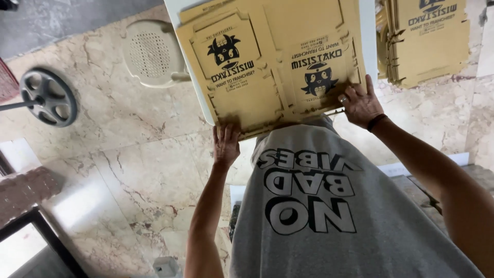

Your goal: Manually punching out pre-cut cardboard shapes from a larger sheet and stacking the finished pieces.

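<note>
A flat, unfolded brown cardboard box blank (pixel 267 62) with black cartoon prints lies on a white table (pixel 206 110), its near edge over the table's edge. My left hand (pixel 226 144) grips the blank's near left corner from below. Fingers spread, my right hand (pixel 360 103) presses on the near right corner; it wears a ring and a dark wristband. My grey printed shirt fills the lower middle of the view.
A stack of similar flat cardboard blanks (pixel 427 41) lies at the upper right. A beige plastic stool (pixel 152 51) stands left of the table on the marble floor (pixel 128 170). A dark wheel on a rod (pixel 49 98) sits far left.
</note>
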